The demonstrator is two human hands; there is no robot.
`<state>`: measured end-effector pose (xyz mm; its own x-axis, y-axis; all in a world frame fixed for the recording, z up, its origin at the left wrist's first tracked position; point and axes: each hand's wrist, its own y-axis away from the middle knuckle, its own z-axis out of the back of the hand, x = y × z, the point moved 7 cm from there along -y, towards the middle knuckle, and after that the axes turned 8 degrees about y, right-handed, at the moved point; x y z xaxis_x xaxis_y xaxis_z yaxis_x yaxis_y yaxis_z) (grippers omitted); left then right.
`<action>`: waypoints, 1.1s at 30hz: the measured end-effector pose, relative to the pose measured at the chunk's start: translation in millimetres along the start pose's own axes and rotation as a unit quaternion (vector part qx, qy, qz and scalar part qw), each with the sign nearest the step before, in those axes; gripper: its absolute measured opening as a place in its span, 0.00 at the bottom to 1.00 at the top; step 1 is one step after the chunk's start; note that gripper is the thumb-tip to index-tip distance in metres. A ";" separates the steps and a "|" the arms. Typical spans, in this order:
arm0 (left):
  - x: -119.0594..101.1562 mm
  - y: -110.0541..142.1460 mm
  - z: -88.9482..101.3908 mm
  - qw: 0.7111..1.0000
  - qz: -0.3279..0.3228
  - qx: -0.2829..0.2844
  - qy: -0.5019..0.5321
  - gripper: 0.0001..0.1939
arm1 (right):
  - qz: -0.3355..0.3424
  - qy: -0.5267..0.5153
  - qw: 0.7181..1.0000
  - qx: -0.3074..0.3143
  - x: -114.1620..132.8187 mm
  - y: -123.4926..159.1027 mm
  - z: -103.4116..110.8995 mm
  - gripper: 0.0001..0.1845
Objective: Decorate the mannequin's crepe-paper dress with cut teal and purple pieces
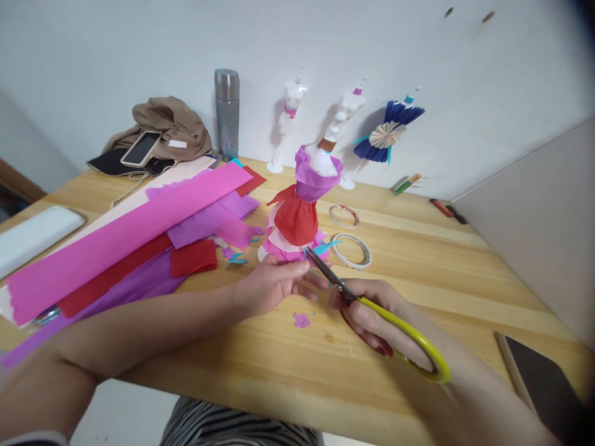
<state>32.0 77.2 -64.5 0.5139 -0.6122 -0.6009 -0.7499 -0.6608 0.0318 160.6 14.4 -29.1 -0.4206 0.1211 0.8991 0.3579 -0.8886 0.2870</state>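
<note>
My right hand (pixel 372 310) grips a pair of scissors (pixel 332 277) with a yellow handle loop, their blades pointing up and left. Beside the blade tips is my left hand (pixel 274 286), thumb and fingers drawn together; what they pinch, if anything, is too small to make out. A strip of blue paper (pixel 328 246) shows just past the blades. Directly behind stands a doll-like figure (pixel 297 217) in a purple top, red skirt and layered pink hem. One small purple paper flower (pixel 301 319) lies on the table below my hands.
Pink, red and purple paper sheets (pixel 130 238) cover the left side. Two tape rolls (pixel 352 250) lie right of the figure. A thermos (pixel 227 114), more white figures (pixel 290 111) and a blue fan-dressed figure (pixel 388 133) stand by the wall. A dark tablet-like object (pixel 542 384) lies at right.
</note>
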 end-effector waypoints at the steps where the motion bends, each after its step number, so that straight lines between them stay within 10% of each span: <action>1: -0.1 0.2 0.3 1.000 -0.001 -0.010 -0.003 0.22 | 0.002 0.004 1.000 0.001 -1.5 -0.6 0.9 0.34; 17: 1.7 2.3 11.7 0.987 0.005 -0.125 -0.098 0.24 | -0.034 0.004 0.999 -0.018 2.2 -3.3 1.2 0.38; 33: 7.4 6.4 7.9 0.990 0.033 -0.104 -0.086 0.22 | -0.033 -0.029 0.998 -0.037 9.6 -0.4 1.9 0.36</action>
<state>27.7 71.8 -75.1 0.3754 -0.5852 -0.7187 -0.6679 -0.7085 0.2280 158.0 16.7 -20.0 -0.3916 0.2042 0.8972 0.2670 -0.9079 0.3231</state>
